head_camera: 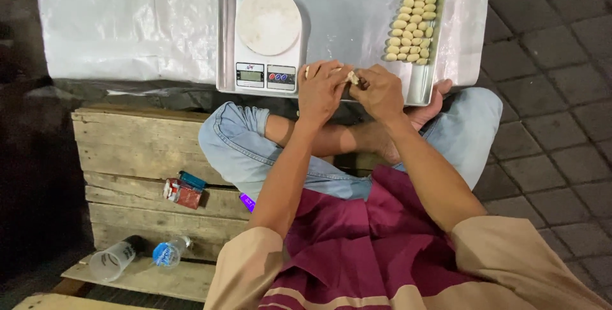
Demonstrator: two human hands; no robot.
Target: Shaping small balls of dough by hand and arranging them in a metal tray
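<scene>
You sit cross-legged on a wooden pallet (140,150), so your left hand (320,90) and right hand (380,92) meet over the tray's near edge, fingers pinched together on a small dough piece (352,78). Beyond, the scale (268,39) stands within reach, and finished pieces (414,16) line the metal tray (344,10) in rows at its right side.

Non-task items, located relative to the wooden pallet (134,150). On its middle planks lie a small red packet (183,193) and, touching it, a blue lighter (192,180). On its lower plank lie a clear plastic cup (115,260) on its side and, just beside it, a small plastic water bottle (171,251) with a blue label. Beyond the pallet's far edge spreads a white plastic sheet (127,20). Well to the pallet's right lies grey paving (554,106) of interlocking blocks.
</scene>
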